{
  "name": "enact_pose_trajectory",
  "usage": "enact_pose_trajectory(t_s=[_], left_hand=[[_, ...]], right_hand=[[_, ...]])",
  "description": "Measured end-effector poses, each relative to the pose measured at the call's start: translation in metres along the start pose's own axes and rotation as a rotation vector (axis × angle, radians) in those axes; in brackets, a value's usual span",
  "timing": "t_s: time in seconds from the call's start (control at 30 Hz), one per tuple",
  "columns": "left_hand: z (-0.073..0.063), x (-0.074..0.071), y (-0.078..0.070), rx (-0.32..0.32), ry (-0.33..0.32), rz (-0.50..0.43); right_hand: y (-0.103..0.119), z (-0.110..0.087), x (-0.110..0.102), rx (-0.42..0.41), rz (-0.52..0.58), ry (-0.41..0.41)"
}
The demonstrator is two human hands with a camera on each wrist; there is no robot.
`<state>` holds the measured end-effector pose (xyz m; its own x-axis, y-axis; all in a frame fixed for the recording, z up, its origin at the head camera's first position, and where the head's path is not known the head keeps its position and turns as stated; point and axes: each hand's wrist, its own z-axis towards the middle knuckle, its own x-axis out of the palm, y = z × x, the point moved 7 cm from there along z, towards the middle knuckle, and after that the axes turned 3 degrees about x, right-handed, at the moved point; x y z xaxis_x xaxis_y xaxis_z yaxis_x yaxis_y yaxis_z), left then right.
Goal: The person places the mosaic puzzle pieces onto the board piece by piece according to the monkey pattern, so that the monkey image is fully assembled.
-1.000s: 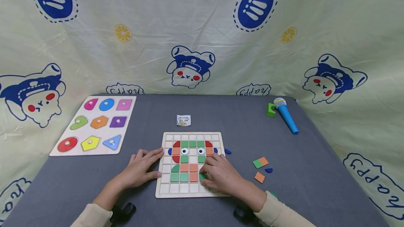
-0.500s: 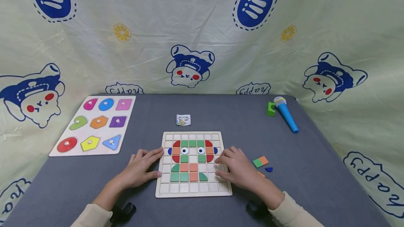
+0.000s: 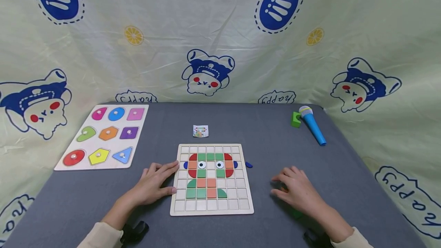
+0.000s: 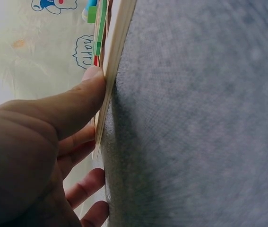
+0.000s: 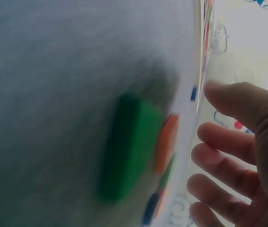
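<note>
A pale wooden grid board [image 3: 211, 214] lies on the grey cloth, with green, orange, red and blue flat tiles and two eye tiles set into a figure. My left hand [image 3: 151, 185] rests at its left edge, thumb and fingertips touching the rim. Off the board's right side, my right hand [image 3: 299, 190] hovers over loose tiles, fingers apart and nothing between them. Beneath it, the right wrist view shows a blurred green tile [image 5: 129, 146], an orange tile [image 5: 167, 142] and a dark blue piece [image 5: 150, 208]; the hand mostly hides these in the head view.
A small blue piece [image 3: 249, 165] lies right of the board. A picture card [image 3: 200, 131] is behind it. At the back left sits a shape puzzle [image 3: 103, 144]; at the back right, a blue toy microphone [image 3: 313, 127] beside a green block [image 3: 295, 119].
My right hand has left the board and moved right to the loose tiles. A green rounded tile shows in the lower row where it was. My left hand has stayed put.
</note>
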<state>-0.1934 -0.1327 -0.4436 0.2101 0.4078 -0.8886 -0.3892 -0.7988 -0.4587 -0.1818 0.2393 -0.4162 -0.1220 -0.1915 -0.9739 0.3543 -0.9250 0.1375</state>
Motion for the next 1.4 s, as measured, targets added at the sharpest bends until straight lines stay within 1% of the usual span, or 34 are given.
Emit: enact_pose_trajectory(t_s=[0.13, 0.23, 0.4, 0.63, 0.77, 1.2, 1.3, 1.4], left_hand=[[0.0, 0.0, 0.0, 0.002, -0.004, -0.005], [-0.001, 0.0, 0.0, 0.008, -0.008, -0.006], [-0.001, 0.001, 0.001, 0.005, -0.006, -0.002], [-0.002, 0.001, 0.001, 0.004, -0.006, -0.001], [-0.002, 0.001, 0.0, 0.008, -0.012, -0.002], [-0.001, 0.0, 0.0, 0.002, -0.009, -0.006], [0.0, 0.0, 0.0, 0.003, -0.008, -0.001], [0.0, 0.0, 0.0, 0.005, -0.006, 0.002]], right_hand=[[-0.012, -0.009, 0.001, 0.036, -0.012, 0.014], [-0.018, -0.014, 0.002, 0.051, -0.024, 0.022], [-0.022, -0.018, 0.002, 0.055, -0.043, 0.011], [-0.026, -0.022, 0.002, 0.077, -0.047, 0.067], [-0.028, -0.022, 0.001, 0.083, -0.049, 0.067], [-0.029, -0.021, 0.001, 0.081, -0.042, 0.055], [-0.025, -0.019, 0.0, 0.073, -0.035, 0.038], [-0.014, -0.014, -0.001, 0.057, -0.024, 0.021]])
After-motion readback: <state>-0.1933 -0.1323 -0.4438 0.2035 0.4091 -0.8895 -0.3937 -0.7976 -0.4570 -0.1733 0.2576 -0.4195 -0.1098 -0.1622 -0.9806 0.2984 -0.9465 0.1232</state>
